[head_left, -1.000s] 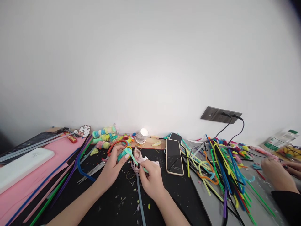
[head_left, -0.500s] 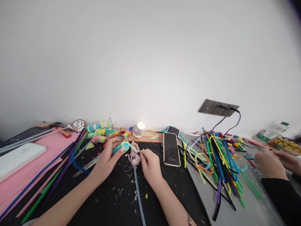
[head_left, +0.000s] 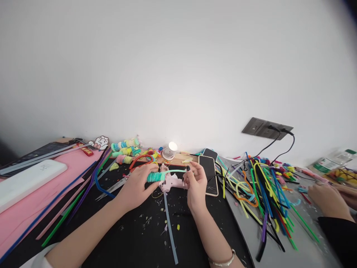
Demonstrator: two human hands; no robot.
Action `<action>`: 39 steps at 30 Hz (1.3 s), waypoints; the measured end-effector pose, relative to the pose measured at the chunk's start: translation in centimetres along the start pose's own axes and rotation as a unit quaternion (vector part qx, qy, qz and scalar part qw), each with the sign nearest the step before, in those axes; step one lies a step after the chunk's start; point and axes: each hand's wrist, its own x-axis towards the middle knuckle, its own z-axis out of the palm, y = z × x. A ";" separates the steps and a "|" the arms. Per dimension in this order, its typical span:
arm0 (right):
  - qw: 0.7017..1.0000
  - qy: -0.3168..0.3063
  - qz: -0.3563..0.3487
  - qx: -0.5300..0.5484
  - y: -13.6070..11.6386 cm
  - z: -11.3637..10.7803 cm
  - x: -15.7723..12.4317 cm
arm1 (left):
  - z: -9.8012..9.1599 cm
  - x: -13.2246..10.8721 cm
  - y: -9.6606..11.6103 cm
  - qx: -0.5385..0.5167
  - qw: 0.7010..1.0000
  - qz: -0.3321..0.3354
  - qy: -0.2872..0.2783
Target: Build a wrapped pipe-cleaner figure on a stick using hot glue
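Note:
My left hand (head_left: 137,186) is closed around a teal coiled pipe cleaner (head_left: 155,176). A straight mint tail (head_left: 177,171) runs from the coil to my right hand (head_left: 196,183), which pinches its end between thumb and fingers. Both hands hover just above a pink glue gun (head_left: 171,181) lying on the black mat (head_left: 145,230). A grey-blue glue stick (head_left: 170,227) lies on the mat below the gun.
Two phones (head_left: 209,167) lie right of my hands. A heap of coloured pipe cleaners (head_left: 264,190) covers the grey board at right, where another person's hands (head_left: 329,199) work. Scissors (head_left: 111,188), finished coils (head_left: 125,149), pink sheets (head_left: 41,201) and a white case (head_left: 28,178) lie left.
My right hand has moved right and up, drawing the mint tail out straight from the coil. The left hand has turned the coil sideways. The view shifted slightly.

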 end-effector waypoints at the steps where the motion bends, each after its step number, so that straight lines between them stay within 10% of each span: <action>1: 1.000 0.008 0.012 0.027 -0.1 0.0 0.1 | 0.0 0.0 0.0 0.009 1.000 0.005 -0.005; 7: 0.989 0.019 0.084 0.120 -0.8 0.2 0.3 | -0.2 -0.1 -0.1 0.020 1.000 0.007 -0.022; 11: 0.986 -0.079 0.120 0.080 -0.5 1.0 -0.7 | 0.2 -0.2 -0.1 0.018 1.000 0.002 -0.003; 16: 0.978 -0.185 0.096 -0.015 -0.1 1.8 -2.1 | 0.3 -0.5 0.7 0.034 0.999 0.021 -0.018; 39: 0.959 -0.239 -0.050 -0.143 -0.2 1.1 -2.0 | -0.3 -0.1 1.2 -0.025 0.996 -0.031 -0.078</action>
